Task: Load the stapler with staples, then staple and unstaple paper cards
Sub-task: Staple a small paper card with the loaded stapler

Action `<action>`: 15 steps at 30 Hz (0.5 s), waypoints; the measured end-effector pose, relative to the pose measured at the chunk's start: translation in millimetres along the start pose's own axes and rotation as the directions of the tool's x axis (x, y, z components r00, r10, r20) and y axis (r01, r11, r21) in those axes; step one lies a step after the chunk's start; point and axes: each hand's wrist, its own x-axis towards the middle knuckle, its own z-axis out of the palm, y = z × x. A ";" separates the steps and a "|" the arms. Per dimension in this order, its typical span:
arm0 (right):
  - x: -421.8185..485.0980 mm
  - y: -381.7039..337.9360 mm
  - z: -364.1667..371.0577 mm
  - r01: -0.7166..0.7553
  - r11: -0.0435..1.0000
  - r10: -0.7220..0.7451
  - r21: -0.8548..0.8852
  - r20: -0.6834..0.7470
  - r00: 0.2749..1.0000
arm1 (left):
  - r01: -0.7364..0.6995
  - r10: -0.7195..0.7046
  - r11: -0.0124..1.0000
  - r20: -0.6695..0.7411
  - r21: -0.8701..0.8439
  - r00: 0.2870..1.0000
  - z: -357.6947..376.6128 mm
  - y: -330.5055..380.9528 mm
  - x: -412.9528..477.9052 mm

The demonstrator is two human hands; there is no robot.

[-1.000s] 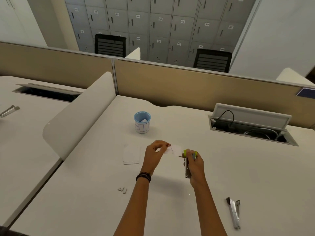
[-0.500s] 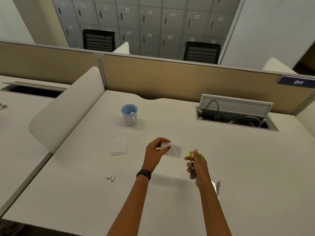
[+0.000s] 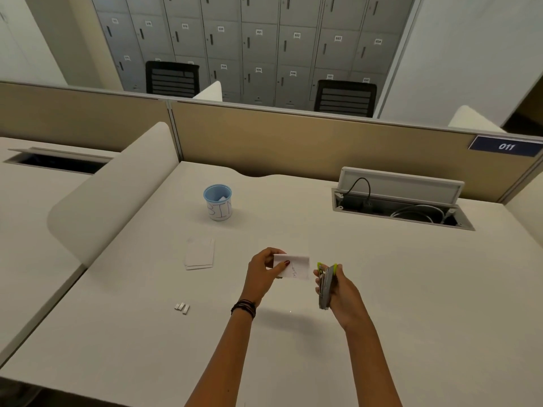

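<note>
My left hand (image 3: 264, 274) pinches a small white paper card (image 3: 296, 267) with scribbled writing, held above the desk. Just right of the card, my right hand (image 3: 340, 292) grips a grey tool with lime-green tips (image 3: 326, 284), its green end pointing up toward the card's right edge, a small gap between them. A stack of white cards (image 3: 199, 254) lies on the desk to the left. A few small staple strips (image 3: 182, 307) lie near the front left.
A blue-rimmed paper cup marked "BIN" (image 3: 218, 202) stands behind the cards. An open cable tray (image 3: 399, 201) with wires sits at the back right. A rounded white divider (image 3: 117, 189) borders the desk's left side, a tan partition (image 3: 293, 142) the back.
The view swung right, so the stapler lying on the desk at right dropped out of sight behind my arm. My right hand's tool pulled slightly away from the card.
</note>
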 end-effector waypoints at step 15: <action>-13.2 -4.6 -5.2 0.091 0.991 -0.103 0.094 0.132 0.986 | 0.001 0.000 1.000 -0.081 0.022 0.997 1.8 7.1 -8.3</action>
